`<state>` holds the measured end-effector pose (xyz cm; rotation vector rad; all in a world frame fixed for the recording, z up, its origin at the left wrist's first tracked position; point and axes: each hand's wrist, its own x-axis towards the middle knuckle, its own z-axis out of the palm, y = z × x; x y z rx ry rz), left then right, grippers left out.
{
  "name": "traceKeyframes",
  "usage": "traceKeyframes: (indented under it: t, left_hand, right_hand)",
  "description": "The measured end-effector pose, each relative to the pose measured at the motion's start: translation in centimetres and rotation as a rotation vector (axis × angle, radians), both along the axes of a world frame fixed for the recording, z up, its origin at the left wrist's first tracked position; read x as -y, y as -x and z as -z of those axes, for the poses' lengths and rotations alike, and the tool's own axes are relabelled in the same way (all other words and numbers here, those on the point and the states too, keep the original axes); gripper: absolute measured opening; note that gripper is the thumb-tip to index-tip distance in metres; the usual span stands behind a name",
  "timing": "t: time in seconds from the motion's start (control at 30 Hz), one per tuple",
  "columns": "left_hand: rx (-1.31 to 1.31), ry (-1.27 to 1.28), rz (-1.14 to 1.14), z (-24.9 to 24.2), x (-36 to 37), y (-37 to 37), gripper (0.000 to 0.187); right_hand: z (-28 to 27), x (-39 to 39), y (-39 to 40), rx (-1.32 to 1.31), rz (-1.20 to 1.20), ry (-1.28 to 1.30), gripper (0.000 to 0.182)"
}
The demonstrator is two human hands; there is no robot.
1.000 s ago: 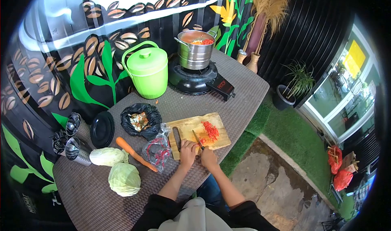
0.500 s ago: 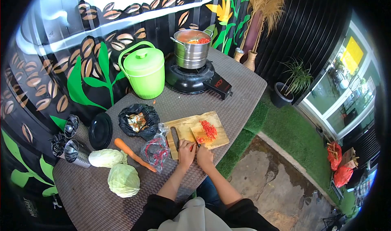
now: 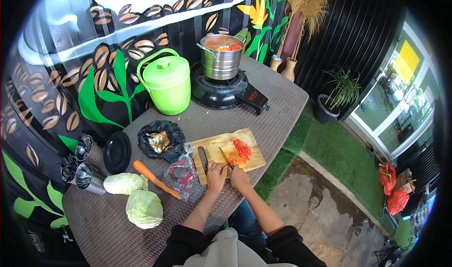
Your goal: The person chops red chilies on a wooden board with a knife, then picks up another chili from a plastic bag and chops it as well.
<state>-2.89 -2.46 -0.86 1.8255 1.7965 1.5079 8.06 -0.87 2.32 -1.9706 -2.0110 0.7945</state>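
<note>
A knife [image 3: 223, 154] is in the grip of my right hand [image 3: 239, 178], its blade angled forward and left over the wooden cutting board [image 3: 213, 142]. Beside it, at the board's near edge, my left hand [image 3: 216, 176] is closed with fingertips down on a red chili [image 3: 221, 170], mostly hidden by the fingers. Chopped red chili [image 3: 242, 150] lies in a loose heap on the board's right half, just beyond the knife. Left of the board is a clear plastic bag [image 3: 181, 176] with red chilies inside.
A carrot [image 3: 155, 179], napa cabbage [image 3: 123, 183] and round cabbage [image 3: 144, 209] lie left. Behind stand a black scrap bag [image 3: 161, 142], green lidded bucket [image 3: 166, 85] and steel pot [image 3: 221, 62] on a black gas stove [image 3: 217, 92]. Utensil cups [image 3: 90, 178] are far left.
My right hand has shifted slightly right and the knife blade has swung left, away from the chopped heap. My left hand stays almost in place on the chili.
</note>
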Motion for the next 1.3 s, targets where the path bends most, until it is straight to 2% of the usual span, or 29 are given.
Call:
traceKeyframes:
  t: [0.17, 0.23, 0.37, 0.57, 0.73, 0.8, 0.87, 0.9, 1.0, 1.03, 1.1, 1.2, 1.3]
  left_hand:
    - [-0.001, 0.026, 0.000, -0.3, 0.1, -0.1, 0.009]
    - [0.000, 0.013, 0.005, -0.1, 0.1, 0.0, 0.009]
    - [-0.010, 0.020, 0.034, -0.4, 0.1, -0.1, 0.009]
    - [0.014, 0.017, 0.017, -0.4, 0.1, -0.1, 0.008]
    - [-0.034, -0.032, 0.007, 0.3, -0.2, 0.0, 0.008]
    - [-0.050, -0.019, 0.020, 0.3, -0.1, 0.0, 0.008]
    - [-0.074, -0.036, 0.007, 0.1, -0.1, -0.1, 0.008]
    - [-0.076, -0.039, 0.010, 0.0, 0.0, -0.1, 0.008]
    - [-0.022, 0.010, 0.045, -0.4, 0.1, -0.1, 0.007]
    - [-0.038, -0.016, 0.040, -0.5, 0.2, -0.1, 0.007]
    - [-0.052, -0.045, 0.033, -0.8, 0.1, -0.1, 0.007]
    - [-0.029, -0.047, 0.014, -0.5, 0.1, -0.2, 0.007]
    - [0.002, -0.028, 0.024, -0.4, 0.1, -0.1, 0.006]
  right_hand:
    - [-0.3, -0.3, -0.9, 0.009, -0.095, 0.061, 0.040]
    - [0.2, 1.1, -0.5, 0.044, -0.046, -0.033, 0.041]
    - [1.1, 0.9, 0.2, 0.047, 0.010, -0.044, 0.042]
    - [-0.1, -0.8, -0.6, 0.001, -0.118, 0.051, 0.039]
    - [0.7, 1.6, 0.6, 0.024, 0.060, -0.003, 0.045]
    - [1.1, 0.5, 0.7, 0.019, 0.068, 0.011, 0.041]
    - [1.0, -1.1, -0.2, -0.005, -0.084, -0.021, 0.042]
    - [0.4, -2.3, -0.8, 0.018, -0.178, 0.045, 0.040]
    - [1.3, -3.2, -2.2, 0.014, -0.271, 0.075, 0.040]
    - [2.1, -2.4, -2.3, 0.016, -0.271, 0.074, 0.040]
    - [1.6, 0.1, -1.6, 0.022, -0.105, -0.019, 0.040]
    - [0.3, 1.0, -0.2, 0.024, 0.031, 0.014, 0.040]
    - [0.8, -0.7, -0.4, 0.013, -0.059, -0.009, 0.040]
